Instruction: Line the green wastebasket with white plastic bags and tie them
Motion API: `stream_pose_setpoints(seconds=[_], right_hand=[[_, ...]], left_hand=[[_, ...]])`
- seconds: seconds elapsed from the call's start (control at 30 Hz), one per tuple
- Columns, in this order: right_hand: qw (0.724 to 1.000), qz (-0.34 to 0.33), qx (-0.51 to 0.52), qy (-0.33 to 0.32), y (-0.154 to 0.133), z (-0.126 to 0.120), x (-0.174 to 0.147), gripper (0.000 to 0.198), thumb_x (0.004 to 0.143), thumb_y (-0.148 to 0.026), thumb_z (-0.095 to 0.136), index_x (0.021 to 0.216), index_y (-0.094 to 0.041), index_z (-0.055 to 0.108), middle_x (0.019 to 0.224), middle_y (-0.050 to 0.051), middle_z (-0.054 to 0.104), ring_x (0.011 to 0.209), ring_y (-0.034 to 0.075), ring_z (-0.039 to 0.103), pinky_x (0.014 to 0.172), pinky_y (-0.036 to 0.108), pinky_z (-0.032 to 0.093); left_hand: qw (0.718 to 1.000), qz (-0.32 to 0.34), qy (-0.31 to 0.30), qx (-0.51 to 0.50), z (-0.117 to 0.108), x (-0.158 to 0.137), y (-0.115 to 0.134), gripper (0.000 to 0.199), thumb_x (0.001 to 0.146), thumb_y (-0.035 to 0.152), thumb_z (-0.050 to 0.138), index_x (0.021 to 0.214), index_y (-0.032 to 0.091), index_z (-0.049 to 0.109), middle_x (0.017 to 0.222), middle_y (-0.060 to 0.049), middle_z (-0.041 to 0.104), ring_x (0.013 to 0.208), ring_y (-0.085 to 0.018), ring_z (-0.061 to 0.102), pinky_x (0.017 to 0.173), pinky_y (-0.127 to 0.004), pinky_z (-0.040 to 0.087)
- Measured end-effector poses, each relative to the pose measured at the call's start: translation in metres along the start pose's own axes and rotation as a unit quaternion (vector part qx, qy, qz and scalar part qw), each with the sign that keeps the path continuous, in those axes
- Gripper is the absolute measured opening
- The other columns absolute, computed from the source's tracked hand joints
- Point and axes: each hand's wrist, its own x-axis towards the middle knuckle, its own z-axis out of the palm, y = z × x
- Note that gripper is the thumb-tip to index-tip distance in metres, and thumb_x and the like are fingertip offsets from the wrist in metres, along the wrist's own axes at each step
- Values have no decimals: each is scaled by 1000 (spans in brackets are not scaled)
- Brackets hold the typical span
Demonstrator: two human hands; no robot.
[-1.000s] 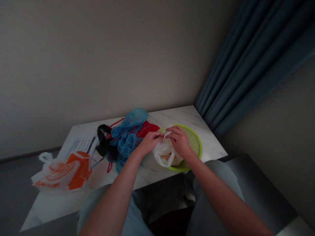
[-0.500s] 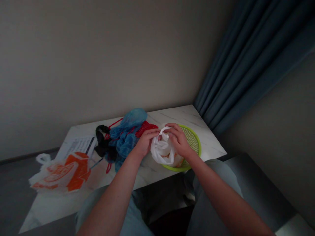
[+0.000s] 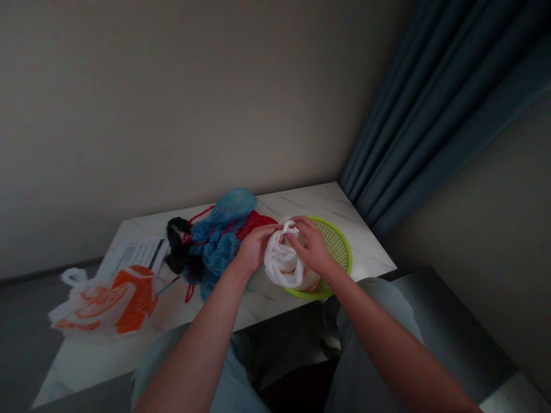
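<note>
A white plastic bag point(image 3: 282, 265), crumpled and with a patch of orange print low down, is between my two hands over the green mesh basket point(image 3: 338, 246). My left hand point(image 3: 257, 245) grips the bag's upper left edge, its fingertips partly hidden behind the plastic. From the right, my right hand point(image 3: 310, 244) pinches the bunched top of the bag, with the thumb on the near side. The basket's left part is covered by the bag and my right hand.
Blue plastic bags point(image 3: 221, 249), a red bag point(image 3: 255, 223) and a black bag point(image 3: 183, 255) lie heaped left of my hands. Farther left are a printed sheet point(image 3: 135, 255) and a white-and-orange bag point(image 3: 107, 301) on the marble-patterned table point(image 3: 297, 198). A blue curtain point(image 3: 422, 126) hangs at right.
My right hand's fingers have curled in, with the thumb now across the bag's top. The bag's gathered top has shifted slightly; the heap and basket stay put.
</note>
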Motion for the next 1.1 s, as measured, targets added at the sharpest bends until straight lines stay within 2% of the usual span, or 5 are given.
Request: stream_pose_setpoints(seconds=[0.13,0.43,0.63,0.93,1.1], right_hand=[[1000,-6,-14,18,3,3,-1,13,92,-21,56,102,-23,64,114,9,62,111,24,57,100,42,45],[995,-53,-62,51,4,2,-3,30,85,-5,52,105,-26,63,119,7,63,116,26,55,101,48,44],[991,-93,-91,20,2,0,-2,26,84,-6,57,99,-25,64,123,6,63,121,27,50,103,50,42],[990,-100,-98,31,0,1,-4,17,86,-15,63,100,-24,65,122,8,61,115,26,52,100,49,43],[990,-95,-93,56,-3,1,-7,15,85,-18,64,99,-24,64,122,9,58,114,26,53,99,47,44]], left_hand=[[995,-63,-18,-74,0,0,1,21,61,19,72,82,15,75,76,-2,72,63,-12,61,63,-24,47],[997,-32,-12,-75,0,-1,4,22,66,19,71,88,15,71,75,-1,67,62,-11,58,61,-22,44],[993,-63,-44,-88,1,-2,5,20,64,17,71,83,15,69,72,0,64,60,-10,57,59,-22,43],[997,-56,19,-55,-1,0,2,18,61,18,70,78,16,66,69,1,64,60,-12,57,58,-22,43],[998,-44,28,-41,-3,3,1,17,64,18,71,80,17,65,73,1,65,63,-11,58,60,-21,43]])
